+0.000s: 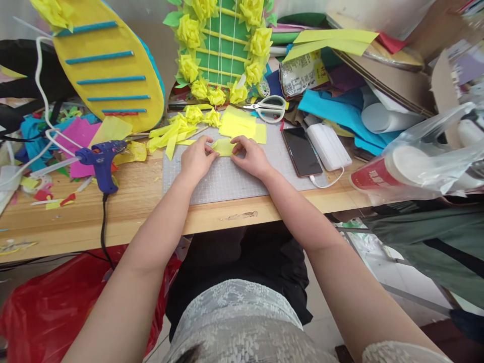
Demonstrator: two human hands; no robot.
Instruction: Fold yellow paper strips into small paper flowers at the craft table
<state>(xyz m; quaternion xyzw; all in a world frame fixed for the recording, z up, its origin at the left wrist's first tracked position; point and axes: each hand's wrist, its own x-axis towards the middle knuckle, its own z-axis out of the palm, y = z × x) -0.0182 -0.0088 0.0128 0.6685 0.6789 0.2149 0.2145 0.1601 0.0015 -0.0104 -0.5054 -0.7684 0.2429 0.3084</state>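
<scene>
Between my two hands a small piece of yellow paper (pixel 224 147) is held by its ends over the grey cutting mat (pixel 227 181). My left hand (pixel 197 159) pinches its left end with thumb and fingertips. On the right end, my right hand (pixel 250 156) has its fingers curled and pressed together. Just beyond lie yellow paper squares (pixel 238 122), overlapping. Left of them is a pile of cut yellow strips (pixel 172 133) with some finished yellow paper flowers (pixel 194 115). White-handled scissors (pixel 269 108) rest behind the squares.
A blue glue gun (pixel 103 159) stands at left, its cord hanging over the table edge. To the right lie a phone (pixel 301 151), a white power bank (pixel 328 146) and a bagged red cup (pixel 381 174). Behind stand a green flower-edged panel (pixel 221 50) and a yellow striped panel (pixel 113 65).
</scene>
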